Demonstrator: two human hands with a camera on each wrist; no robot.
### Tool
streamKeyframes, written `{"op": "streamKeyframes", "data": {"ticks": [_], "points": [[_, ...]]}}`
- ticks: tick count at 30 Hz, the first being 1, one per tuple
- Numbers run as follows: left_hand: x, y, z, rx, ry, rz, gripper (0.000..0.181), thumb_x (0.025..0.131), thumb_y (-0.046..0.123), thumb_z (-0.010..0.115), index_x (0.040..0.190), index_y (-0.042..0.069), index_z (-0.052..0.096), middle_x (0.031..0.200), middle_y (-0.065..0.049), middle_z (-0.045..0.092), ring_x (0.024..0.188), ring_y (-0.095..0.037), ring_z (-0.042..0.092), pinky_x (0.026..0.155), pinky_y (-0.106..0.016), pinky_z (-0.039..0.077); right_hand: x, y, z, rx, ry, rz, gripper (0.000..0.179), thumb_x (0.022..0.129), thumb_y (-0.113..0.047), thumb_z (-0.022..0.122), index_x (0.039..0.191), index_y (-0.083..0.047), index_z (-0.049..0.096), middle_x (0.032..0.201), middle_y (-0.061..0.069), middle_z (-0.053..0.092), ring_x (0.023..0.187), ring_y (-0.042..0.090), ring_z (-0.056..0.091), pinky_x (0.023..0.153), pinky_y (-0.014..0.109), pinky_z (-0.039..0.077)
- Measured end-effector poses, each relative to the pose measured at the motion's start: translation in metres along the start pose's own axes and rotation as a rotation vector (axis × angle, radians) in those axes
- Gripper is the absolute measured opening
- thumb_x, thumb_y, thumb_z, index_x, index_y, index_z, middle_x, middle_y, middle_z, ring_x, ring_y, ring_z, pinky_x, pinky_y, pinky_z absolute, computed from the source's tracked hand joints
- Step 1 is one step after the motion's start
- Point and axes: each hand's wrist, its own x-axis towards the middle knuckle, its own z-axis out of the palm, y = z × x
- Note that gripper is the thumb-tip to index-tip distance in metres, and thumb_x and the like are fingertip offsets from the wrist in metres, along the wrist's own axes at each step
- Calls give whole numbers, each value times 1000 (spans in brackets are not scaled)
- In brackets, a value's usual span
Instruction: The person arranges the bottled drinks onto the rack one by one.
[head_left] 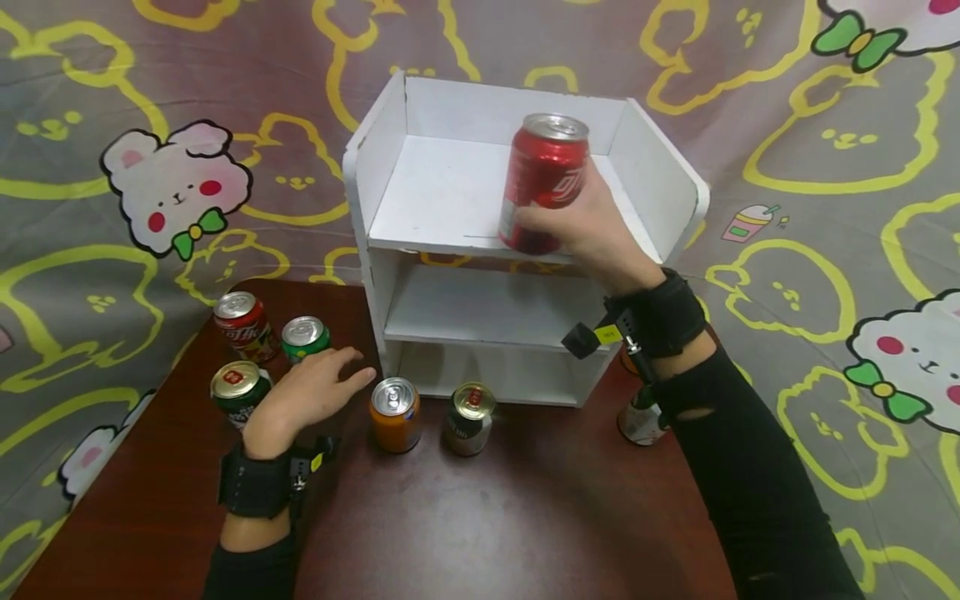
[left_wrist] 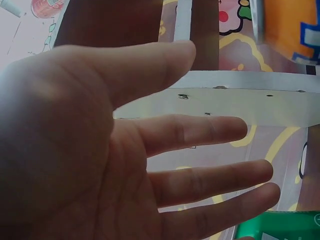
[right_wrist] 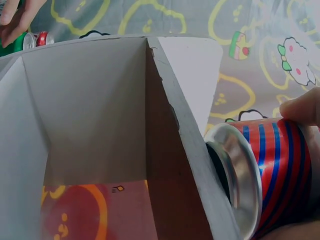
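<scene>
My right hand (head_left: 596,225) grips a red soda can (head_left: 543,179) with a silver lid, held upright at the front of the top shelf of a white shelf unit (head_left: 442,187). In the right wrist view, the can's silver base (right_wrist: 242,175) is beside the shelf's edge; I cannot tell if they touch. My left hand (head_left: 311,392) hovers at the unit's left with fingers extended and holds nothing. Closest to it are a green can (head_left: 306,337) and a dark green can (head_left: 238,392) with a gold lid, partly hidden behind the hand.
Another red can (head_left: 243,329) stands at the table's back left. In front of the unit are an orange can (head_left: 395,417) and a dark gold-lidded can (head_left: 470,421). A white and green can (head_left: 641,421) stands right, partly behind my right wrist. Patterned cloth (head_left: 795,208) hangs behind.
</scene>
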Motion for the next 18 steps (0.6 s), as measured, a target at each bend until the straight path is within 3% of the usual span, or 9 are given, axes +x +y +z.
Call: {"op": "streamKeyframes", "data": {"ticks": [18], "points": [[2,-2,1,7,-15,11,58,98,42,48,132,-4,48,127,-30,51,114,-46,49,88,-59,41,13,3,24,-62,-61,-31,73,75,-11,76,133,-10,31,129,2,48,118,14,43,100,33,35]]}}
